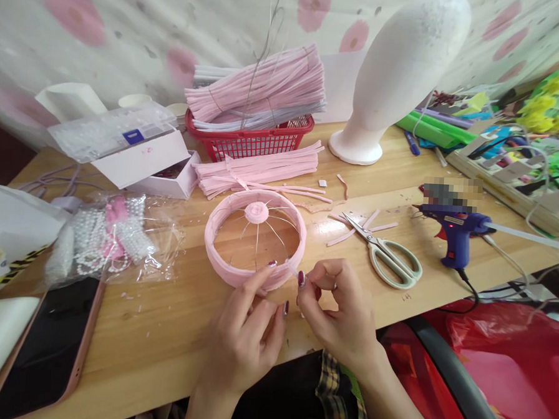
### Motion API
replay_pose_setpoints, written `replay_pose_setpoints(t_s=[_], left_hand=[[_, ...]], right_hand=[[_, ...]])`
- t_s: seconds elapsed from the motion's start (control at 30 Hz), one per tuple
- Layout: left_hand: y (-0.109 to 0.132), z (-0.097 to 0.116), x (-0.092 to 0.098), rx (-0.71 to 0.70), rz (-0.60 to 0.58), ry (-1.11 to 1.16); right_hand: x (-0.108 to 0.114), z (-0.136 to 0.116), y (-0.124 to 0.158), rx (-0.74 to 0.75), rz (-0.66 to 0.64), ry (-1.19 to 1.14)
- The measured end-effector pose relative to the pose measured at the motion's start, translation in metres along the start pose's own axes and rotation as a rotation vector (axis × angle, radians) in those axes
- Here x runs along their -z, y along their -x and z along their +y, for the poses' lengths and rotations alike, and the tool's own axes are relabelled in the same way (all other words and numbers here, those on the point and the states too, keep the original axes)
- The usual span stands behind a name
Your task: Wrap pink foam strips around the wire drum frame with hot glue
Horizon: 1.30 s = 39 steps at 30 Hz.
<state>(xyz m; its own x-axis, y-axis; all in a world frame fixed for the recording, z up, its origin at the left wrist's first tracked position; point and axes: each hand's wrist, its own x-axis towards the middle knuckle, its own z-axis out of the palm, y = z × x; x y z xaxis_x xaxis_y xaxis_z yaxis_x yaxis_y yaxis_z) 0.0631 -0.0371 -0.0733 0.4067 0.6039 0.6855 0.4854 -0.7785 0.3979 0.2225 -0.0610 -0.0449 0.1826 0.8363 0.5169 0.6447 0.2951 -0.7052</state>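
Pink ring point(217, 247) flat, opening up | left hand point(247, 333), right hand point(344, 313) pinch near rim

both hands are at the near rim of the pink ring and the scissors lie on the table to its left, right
No, the scissors lie to the right of the pink ring, between it and the blue glue gun, as the head view shows. The left hand and right hand are indeed at its near rim.
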Motion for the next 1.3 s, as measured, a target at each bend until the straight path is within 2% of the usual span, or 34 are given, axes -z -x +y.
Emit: replay_pose_setpoints(t_s=[0.5,0.8,1.07,1.17,1.3], left_hand=[[0.002,0.001,0.000,0.015,0.020,0.070],[0.004,0.005,0.005,0.083,0.186,0.043],[0.002,0.006,0.011,0.040,0.327,-0.008],[0.002,0.006,0.012,0.034,0.387,-0.024],[0.013,0.003,0.011,0.092,0.493,0.066]], right_hand=[[-0.008,0.001,0.004,-0.005,-0.140,-0.158],[-0.007,0.006,0.006,-0.052,-0.234,-0.258],[-0.013,0.007,0.008,-0.113,-0.290,-0.481],[-0.014,0.003,0.008,-0.137,-0.242,-0.538],[-0.007,0.004,0.002,-0.138,0.007,-0.529]])
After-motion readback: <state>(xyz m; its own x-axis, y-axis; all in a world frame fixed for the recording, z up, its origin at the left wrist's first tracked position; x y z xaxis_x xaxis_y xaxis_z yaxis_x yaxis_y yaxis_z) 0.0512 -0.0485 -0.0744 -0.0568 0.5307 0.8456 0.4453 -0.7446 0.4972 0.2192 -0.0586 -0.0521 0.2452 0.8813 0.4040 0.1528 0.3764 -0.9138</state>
